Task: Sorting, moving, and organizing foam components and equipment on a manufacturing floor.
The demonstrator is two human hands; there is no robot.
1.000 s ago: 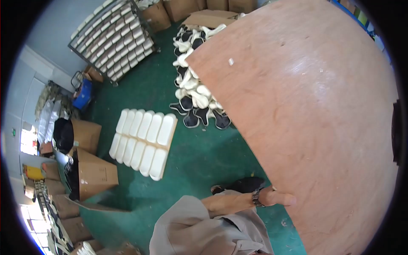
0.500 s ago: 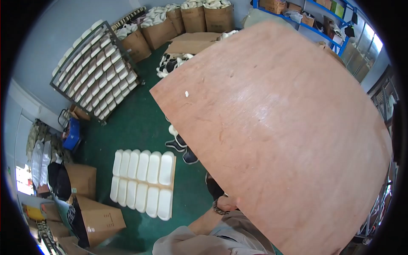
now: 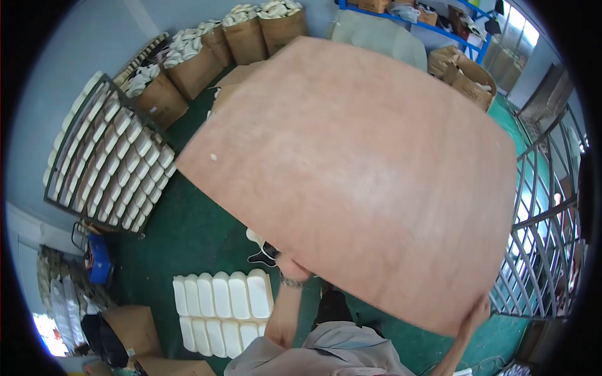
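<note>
A large, thin reddish-brown wooden board [image 3: 370, 175] spans most of the view, held up in front of me and tilted. My left hand [image 3: 293, 268], with a bracelet at its wrist, is closed on the board's near edge left of its middle. Around the near right corner my right hand [image 3: 478, 313] is closed too. The fingers of both hands are partly hidden by the board. A small white fleck [image 3: 214, 157] lies on the board's left part. Below my left arm, two rows of white rounded pads [image 3: 222, 297] rest on a panel on the green floor.
At the left a metal rack [image 3: 110, 156] holds many white pads. Cardboard boxes [image 3: 194, 72] filled with white pieces line the back wall. To the right stands a rack of metal bars [image 3: 533, 219]. A blue shelf [image 3: 414, 22] is at the back.
The board has swung leftward and nearer to level, its left corner moving left. My left hand has moved up and left with it. My right hand has come into clearer view at the near right corner.
</note>
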